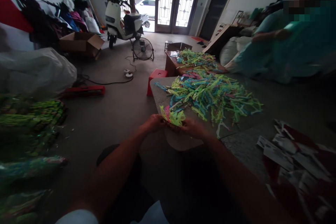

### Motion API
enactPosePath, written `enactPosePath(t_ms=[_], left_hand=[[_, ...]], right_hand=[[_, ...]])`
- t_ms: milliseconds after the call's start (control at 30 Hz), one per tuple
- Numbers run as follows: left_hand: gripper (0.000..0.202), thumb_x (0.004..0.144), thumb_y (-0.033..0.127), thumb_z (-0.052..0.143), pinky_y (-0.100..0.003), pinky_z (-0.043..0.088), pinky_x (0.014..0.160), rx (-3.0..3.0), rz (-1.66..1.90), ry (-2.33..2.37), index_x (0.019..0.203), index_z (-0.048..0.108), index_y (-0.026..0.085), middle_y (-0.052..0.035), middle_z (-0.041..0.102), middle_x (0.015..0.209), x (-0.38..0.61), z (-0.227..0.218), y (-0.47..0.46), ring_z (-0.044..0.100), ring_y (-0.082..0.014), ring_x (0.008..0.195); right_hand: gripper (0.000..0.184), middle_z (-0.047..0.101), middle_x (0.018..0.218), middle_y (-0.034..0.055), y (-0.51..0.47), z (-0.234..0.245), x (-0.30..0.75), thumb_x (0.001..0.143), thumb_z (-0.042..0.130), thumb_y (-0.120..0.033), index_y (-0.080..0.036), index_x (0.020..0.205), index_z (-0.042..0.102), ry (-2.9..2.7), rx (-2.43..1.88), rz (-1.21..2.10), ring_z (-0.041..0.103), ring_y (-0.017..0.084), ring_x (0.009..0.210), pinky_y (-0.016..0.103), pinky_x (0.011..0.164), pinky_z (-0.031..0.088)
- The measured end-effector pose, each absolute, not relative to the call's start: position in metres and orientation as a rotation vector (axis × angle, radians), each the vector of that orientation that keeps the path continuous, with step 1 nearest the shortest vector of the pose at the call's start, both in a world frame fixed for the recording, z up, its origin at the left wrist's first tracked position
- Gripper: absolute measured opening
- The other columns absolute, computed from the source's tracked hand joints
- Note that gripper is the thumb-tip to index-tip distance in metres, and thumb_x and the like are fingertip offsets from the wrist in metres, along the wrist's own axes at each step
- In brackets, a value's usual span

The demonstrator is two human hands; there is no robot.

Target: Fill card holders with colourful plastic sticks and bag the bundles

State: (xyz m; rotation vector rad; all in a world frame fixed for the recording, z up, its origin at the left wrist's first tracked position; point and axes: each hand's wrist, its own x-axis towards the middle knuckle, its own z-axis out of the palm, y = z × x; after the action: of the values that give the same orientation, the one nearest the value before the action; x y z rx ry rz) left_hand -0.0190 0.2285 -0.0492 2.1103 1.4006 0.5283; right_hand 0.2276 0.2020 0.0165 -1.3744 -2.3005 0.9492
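Between my hands, over the near edge of a pale table (pixel 183 140), is a small bundle of yellow-green and pink plastic strips (pixel 173 116). My left hand (pixel 154 123) grips its left end with curled fingers. On the right end, my right hand (pixel 190 127) closes around the same bundle. Both hands are dim, so single fingers are hard to make out. Just beyond them a large heap of similar strips (pixel 210 94), yellow-green and blue, spreads over the tabletop and past its right side.
A red stool (pixel 157 73) touches the table's far left. Behind stands a brown table (pixel 172 64) with more strips. A floor fan (pixel 143 49), a white scooter (pixel 122 21) and an open cardboard box (pixel 81 45) stand farther off. A person in teal (pixel 301 49) is at right.
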Motion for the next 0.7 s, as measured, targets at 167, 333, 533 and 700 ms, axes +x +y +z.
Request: enactPosePath(t_ms=[167, 333, 533, 700], left_hand=[[0.023, 0.087, 0.025, 0.06, -0.024, 0.051, 0.083, 2.119, 0.598, 1.381, 0.099, 0.078, 0.018, -0.0042, 0.076, 0.097, -0.012, -0.051, 0.228, 0.067, -0.0178, 0.09], [0.027, 0.085, 0.024, 0.062, -0.027, 0.052, 0.089, 2.038, 0.686, 1.317, 0.107, 0.076, 0.02, -0.0049, 0.076, 0.105, -0.012, -0.056, 0.227, 0.067, -0.019, 0.095], [0.027, 0.086, 0.034, 0.065, -0.026, 0.053, 0.086, 1.947, 0.678, 1.258, 0.103, 0.074, 0.016, -0.0052, 0.074, 0.102, -0.015, -0.059, 0.23, 0.065, -0.0174, 0.091], [0.022, 0.091, 0.031, 0.057, -0.027, 0.052, 0.081, 2.048, 0.578, 1.319, 0.089, 0.072, 0.014, -0.0067, 0.072, 0.09, -0.012, -0.06, 0.236, 0.061, -0.0167, 0.082]], right_hand=[[0.026, 0.079, 0.111, 0.0012, 0.224, 0.035, 0.22, 0.084, 0.069, -0.039, -0.028, 0.104, 0.08, -2.328, -1.151, 1.075, 0.069, 0.025, 0.101, 0.033, 0.092, 0.053], [0.013, 0.08, 0.094, 0.0064, 0.206, 0.014, 0.215, 0.085, 0.068, -0.028, -0.024, 0.089, 0.08, -2.231, -1.431, 0.889, 0.07, 0.025, 0.087, 0.031, 0.081, 0.053], [0.021, 0.077, 0.099, 0.0071, 0.18, -0.003, 0.208, 0.091, 0.063, -0.032, -0.021, 0.103, 0.076, -2.223, -1.373, 0.833, 0.069, 0.021, 0.088, 0.028, 0.08, 0.05], [0.03, 0.078, 0.101, 0.0017, 0.194, 0.008, 0.221, 0.083, 0.07, -0.024, -0.024, 0.112, 0.075, -2.44, -1.209, 1.11, 0.069, 0.02, 0.088, 0.025, 0.079, 0.051]])
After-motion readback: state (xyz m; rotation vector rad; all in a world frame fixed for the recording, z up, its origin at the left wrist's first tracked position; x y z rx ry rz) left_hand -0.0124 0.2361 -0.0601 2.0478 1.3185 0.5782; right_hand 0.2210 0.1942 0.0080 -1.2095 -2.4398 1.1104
